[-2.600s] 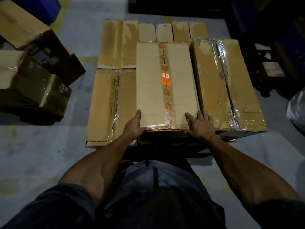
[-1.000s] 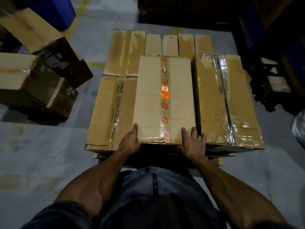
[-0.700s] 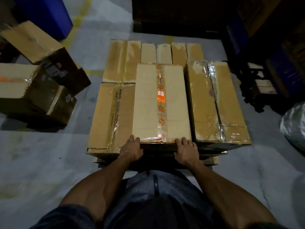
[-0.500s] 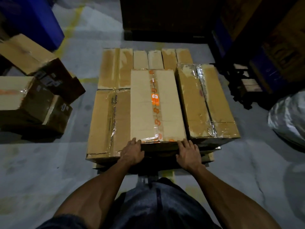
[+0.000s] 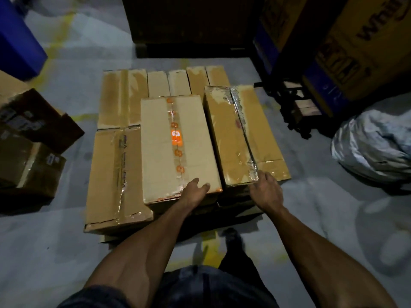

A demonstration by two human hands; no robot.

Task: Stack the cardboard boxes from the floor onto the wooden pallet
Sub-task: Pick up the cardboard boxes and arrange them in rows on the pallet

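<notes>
Several cardboard boxes lie flat and side by side on the wooden pallet [image 5: 242, 212], which shows only as a dark edge beneath them. The middle box with orange tape [image 5: 178, 147] sits highest. My left hand [image 5: 195, 193] rests on its near right corner, thumb on top. To its right lies a box with shiny tape [image 5: 235, 138]; my right hand [image 5: 265, 192] touches its near edge with relaxed fingers. A long box [image 5: 113, 174] fills the near left of the stack, and smaller boxes [image 5: 169, 83] line the back.
Two more cardboard boxes [image 5: 31, 152] sit on the grey floor at the left, below a blue container [image 5: 15, 41]. A white plastic bag [image 5: 375, 147] lies at the right. Large printed cartons [image 5: 355, 52] and a dark stack [image 5: 189, 23] stand behind the pallet.
Both hands have shifted right. My left hand went from the orange-tape box's near left corner to its near right corner; my right hand left that box for the shiny-tape box.
</notes>
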